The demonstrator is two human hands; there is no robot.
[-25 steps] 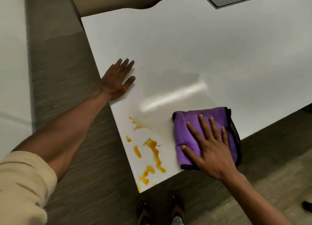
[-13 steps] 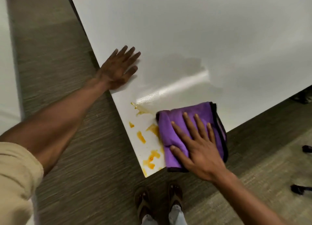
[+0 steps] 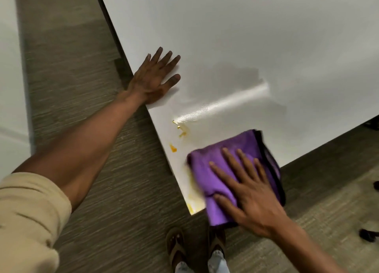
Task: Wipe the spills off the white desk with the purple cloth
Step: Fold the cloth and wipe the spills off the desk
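The purple cloth [image 3: 231, 170] is lying folded at the near corner of the white counter [image 3: 246, 47], its nearest edge hanging just over the rim. The right hand [image 3: 248, 190] is pressing flat on top of it, fingers [image 3: 229, 155] straight and spread, not curled round the fabric. It is looking soft, thick and light, so I'd judge it will bunch or slide unless the palm is bearing down on its middle, as now. The left hand [image 3: 155, 78] is resting flat on the counter near the side edge, fingers straight, holding nothing. Orange spills [image 3: 173, 148] are sitting just beside the cloth, with a faint yellow smear [image 3: 193, 190] along its left edge.
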